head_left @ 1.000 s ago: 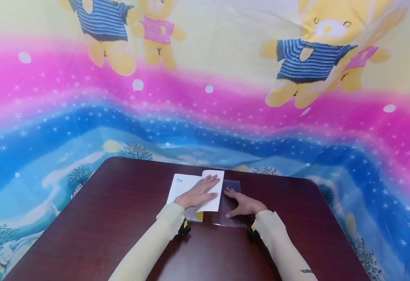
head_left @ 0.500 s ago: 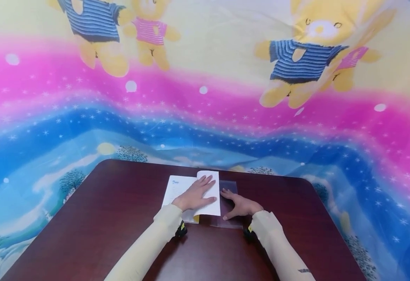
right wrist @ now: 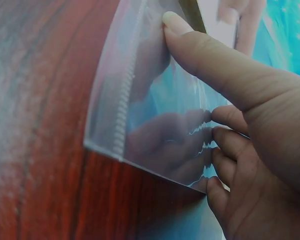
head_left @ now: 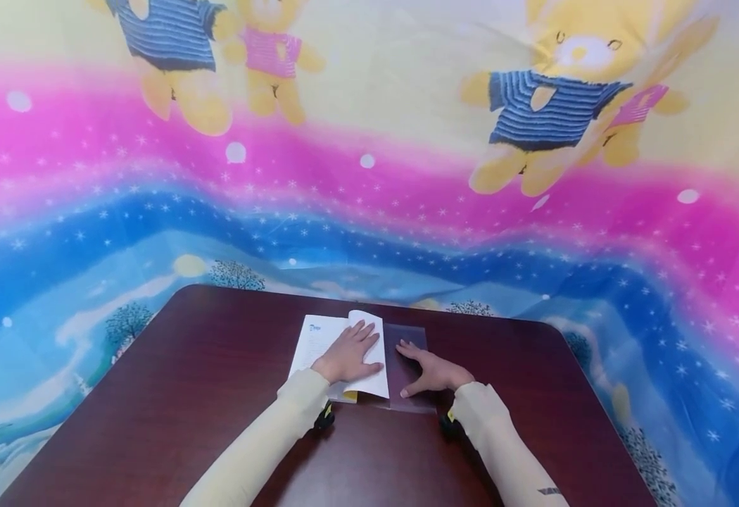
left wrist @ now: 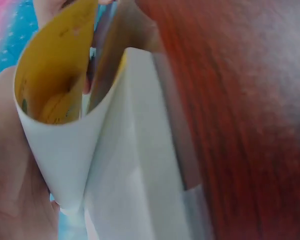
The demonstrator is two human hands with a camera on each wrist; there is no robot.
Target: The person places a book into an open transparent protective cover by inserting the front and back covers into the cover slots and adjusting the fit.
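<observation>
An open booklet (head_left: 311, 348) with white printed pages lies toward the far side of the table. Its right-hand leaf (head_left: 374, 384) bends up and over to the left, white on the outer face. Yellow shows inside that curl (left wrist: 45, 70) in the left wrist view. My left hand (head_left: 346, 355) rests on the bent leaf, fingers spread. Under and to the right of the booklet lies a clear plastic cover (head_left: 401, 372) with a ridged seam along one edge. My right hand (head_left: 438, 371) touches this plastic sheet (right wrist: 107, 120) with thumb and fingertips spread apart.
The dark red-brown table (head_left: 173, 394) has rounded far corners. Behind it hangs a colourful cloth (head_left: 369, 211) printed with bears and snow. Black wrist devices (head_left: 324, 417) sit under both cuffs.
My left hand has shifted slightly left with the bent leaf, whose right edge moved the same way. More of the plastic cover shows between the hands. My right hand has barely moved.
</observation>
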